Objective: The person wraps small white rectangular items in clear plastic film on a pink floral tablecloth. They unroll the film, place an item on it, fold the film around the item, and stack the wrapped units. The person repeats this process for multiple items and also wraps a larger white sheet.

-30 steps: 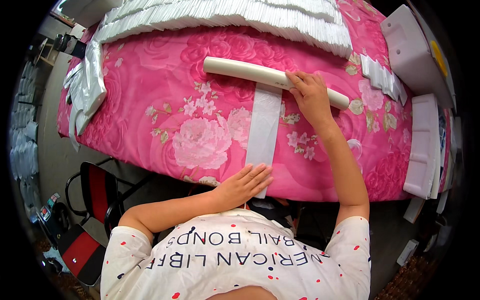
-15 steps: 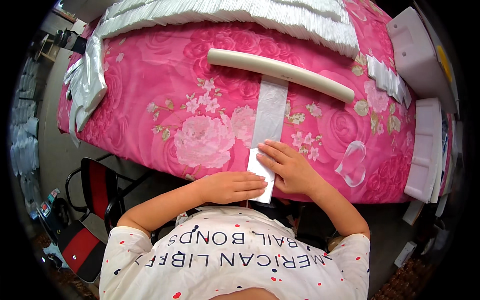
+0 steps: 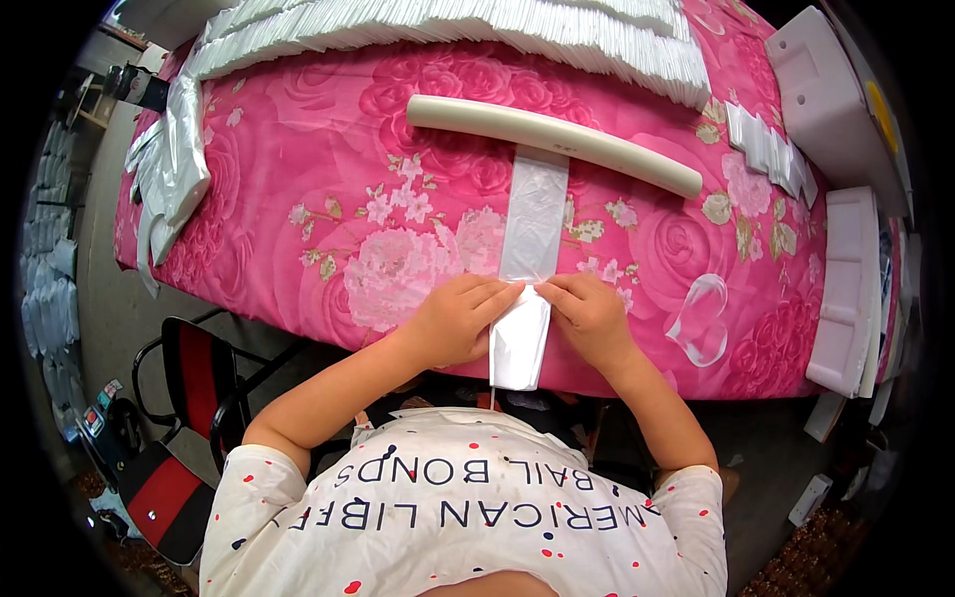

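Note:
A long flat strip of thin whitish plastic film (image 3: 535,214) runs toward me across the pink floral tablecloth, its near part a folded white section (image 3: 519,343) reaching the table's front edge. My left hand (image 3: 460,316) pinches the left side of the strip at the fold, thumb and fingers pressed together. On the opposite side my right hand (image 3: 589,316) grips the fold the same way, and the fingertips of both hands nearly meet. Across the strip's far end lies a long cream-coloured tube (image 3: 552,144), slightly slanted.
Long rows of tightly packed white folded pieces (image 3: 468,28) stand at the back. White plastic sheets (image 3: 179,179) hang over the left edge. A few folded packets (image 3: 766,154) lie at the right, beside white foam boxes (image 3: 841,289). A red-and-black chair (image 3: 199,373) stands left of the table.
My hands have gone from lying flat on the folded white section to pinching its far edge. The left hand has moved away from me; the right has shifted slightly right.

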The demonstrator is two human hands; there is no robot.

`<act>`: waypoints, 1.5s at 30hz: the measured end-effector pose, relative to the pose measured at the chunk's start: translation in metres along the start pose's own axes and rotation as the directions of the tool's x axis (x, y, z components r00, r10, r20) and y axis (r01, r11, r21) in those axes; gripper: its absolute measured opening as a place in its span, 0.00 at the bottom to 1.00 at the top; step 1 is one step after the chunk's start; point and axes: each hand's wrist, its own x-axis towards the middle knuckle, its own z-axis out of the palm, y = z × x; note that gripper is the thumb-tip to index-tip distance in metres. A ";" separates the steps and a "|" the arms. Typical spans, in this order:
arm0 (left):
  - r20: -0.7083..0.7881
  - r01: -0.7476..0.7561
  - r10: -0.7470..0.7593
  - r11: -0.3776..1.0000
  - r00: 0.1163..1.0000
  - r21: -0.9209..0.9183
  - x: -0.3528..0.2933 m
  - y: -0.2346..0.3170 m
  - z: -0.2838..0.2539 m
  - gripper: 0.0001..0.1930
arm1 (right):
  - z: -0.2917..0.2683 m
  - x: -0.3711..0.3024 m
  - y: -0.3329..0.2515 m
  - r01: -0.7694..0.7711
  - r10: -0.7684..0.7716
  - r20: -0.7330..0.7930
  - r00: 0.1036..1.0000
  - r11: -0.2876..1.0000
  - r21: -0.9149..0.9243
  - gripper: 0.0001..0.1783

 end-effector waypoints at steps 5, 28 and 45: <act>0.063 0.506 -0.549 0.713 0.834 -0.485 0.018 0.000 -0.009 0.23 | -0.003 0.021 -0.001 -0.436 0.430 0.075 0.900 0.876 0.206 0.07; 0.147 0.212 -0.275 0.915 0.950 0.345 0.014 0.020 0.031 0.47 | -0.007 0.045 0.010 -0.771 0.708 0.306 0.637 0.579 0.266 0.14; 0.083 0.114 -0.148 0.941 0.986 0.319 0.014 0.010 0.020 0.30 | -0.007 0.032 0.039 0.142 -0.101 0.197 0.975 0.968 -0.207 0.28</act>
